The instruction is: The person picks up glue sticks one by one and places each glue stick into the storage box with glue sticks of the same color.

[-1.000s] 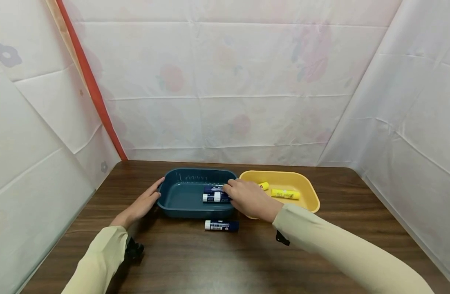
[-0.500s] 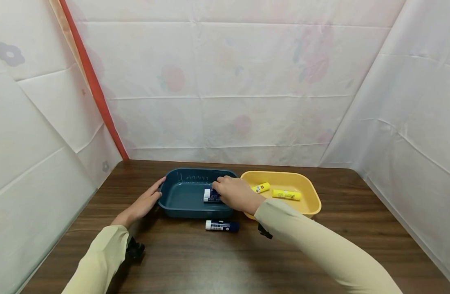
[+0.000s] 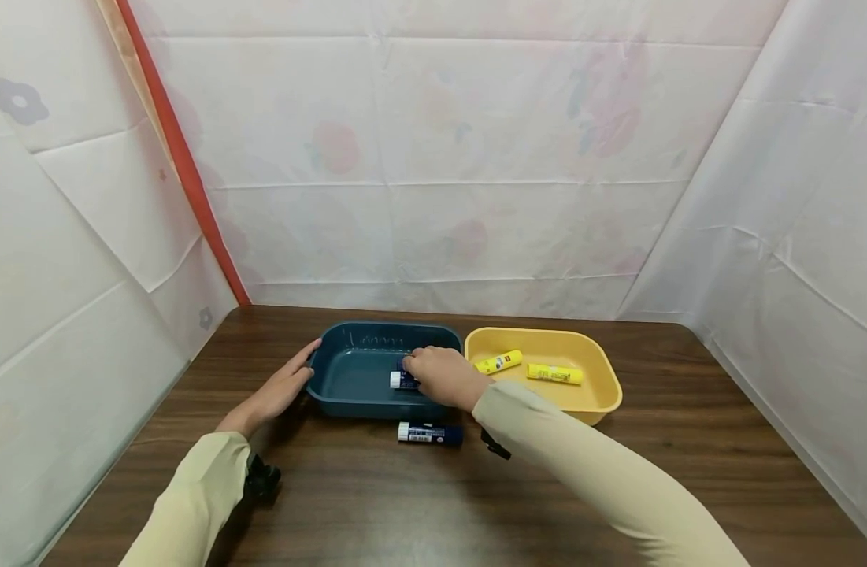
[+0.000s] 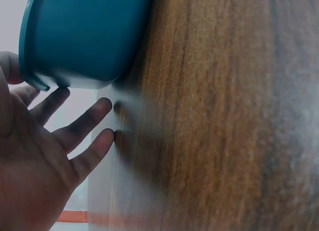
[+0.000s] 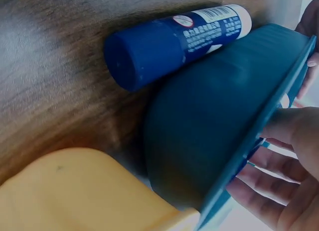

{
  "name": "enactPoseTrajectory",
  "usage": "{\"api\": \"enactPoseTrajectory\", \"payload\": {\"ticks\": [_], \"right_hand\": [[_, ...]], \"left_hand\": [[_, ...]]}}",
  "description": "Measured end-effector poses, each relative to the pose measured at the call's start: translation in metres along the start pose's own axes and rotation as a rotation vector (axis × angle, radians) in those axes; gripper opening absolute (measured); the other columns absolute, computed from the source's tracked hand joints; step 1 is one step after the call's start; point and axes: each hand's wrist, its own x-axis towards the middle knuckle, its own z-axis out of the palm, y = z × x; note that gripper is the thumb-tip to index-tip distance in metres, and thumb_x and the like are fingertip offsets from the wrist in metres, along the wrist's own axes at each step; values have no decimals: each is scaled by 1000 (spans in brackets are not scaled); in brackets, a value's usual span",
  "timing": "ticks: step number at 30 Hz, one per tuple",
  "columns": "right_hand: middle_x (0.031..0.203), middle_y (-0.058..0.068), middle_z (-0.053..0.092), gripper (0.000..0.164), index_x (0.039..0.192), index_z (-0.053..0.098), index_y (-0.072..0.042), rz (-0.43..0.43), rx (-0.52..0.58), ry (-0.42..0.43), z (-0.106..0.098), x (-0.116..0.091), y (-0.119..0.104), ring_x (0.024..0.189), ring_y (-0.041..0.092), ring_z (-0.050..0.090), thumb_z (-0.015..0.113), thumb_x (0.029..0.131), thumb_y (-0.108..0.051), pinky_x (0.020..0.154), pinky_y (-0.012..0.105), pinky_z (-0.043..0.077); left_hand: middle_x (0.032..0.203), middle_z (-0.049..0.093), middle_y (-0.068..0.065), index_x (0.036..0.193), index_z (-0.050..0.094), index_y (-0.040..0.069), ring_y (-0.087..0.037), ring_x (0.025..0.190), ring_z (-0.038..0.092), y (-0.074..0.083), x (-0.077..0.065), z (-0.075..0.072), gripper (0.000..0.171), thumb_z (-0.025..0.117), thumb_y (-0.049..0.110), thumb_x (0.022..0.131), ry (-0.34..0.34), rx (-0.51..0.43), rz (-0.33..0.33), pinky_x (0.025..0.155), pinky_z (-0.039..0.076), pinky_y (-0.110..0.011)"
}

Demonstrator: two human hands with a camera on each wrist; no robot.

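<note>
In the head view, my left hand rests against the left end of a dark teal tray. The left wrist view shows its fingers spread, some at the tray's rim and others off it. My right hand reaches over the tray's right side and grips a dark blue glue stick, mostly hidden by the fingers. A white-capped glue stick shows beside those fingers, inside the tray. On the table, along the tray's near side, lies another blue glue stick with a white cap.
A yellow tray stands right beside the teal one, holding two yellow glue sticks, one slanted and one nearly level. Both trays are on a brown wooden table. White patterned sheets enclose the back and sides.
My right hand has moved left, farther into the teal tray, covering more of the blue glue sticks and uncovering the slanted yellow one. My left hand stays at the tray's end.
</note>
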Motion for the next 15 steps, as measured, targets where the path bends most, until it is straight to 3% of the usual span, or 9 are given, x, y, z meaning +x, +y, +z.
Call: {"api": "enactPoseTrajectory", "payload": {"ticks": [7,15], "right_hand": [[102,1,66,27,115,67,-12,16,53,-47,11,7,3,83,11,58,69,89,-17,80,25,52],[108,0,66,35,119,66,-14,58,100,-124,18,12,8,91,12,60,73,85,-20,84,28,51]], "left_hand": [[157,3,-22,154,6,11,-45,140,7,1,0,0,57,29,16,102,0,1,8,106,12,-65],[157,4,-22,154,6,11,-44,141,6,0,-1,0,57,29,17,102,8,11,5,106,11,-65]]}}
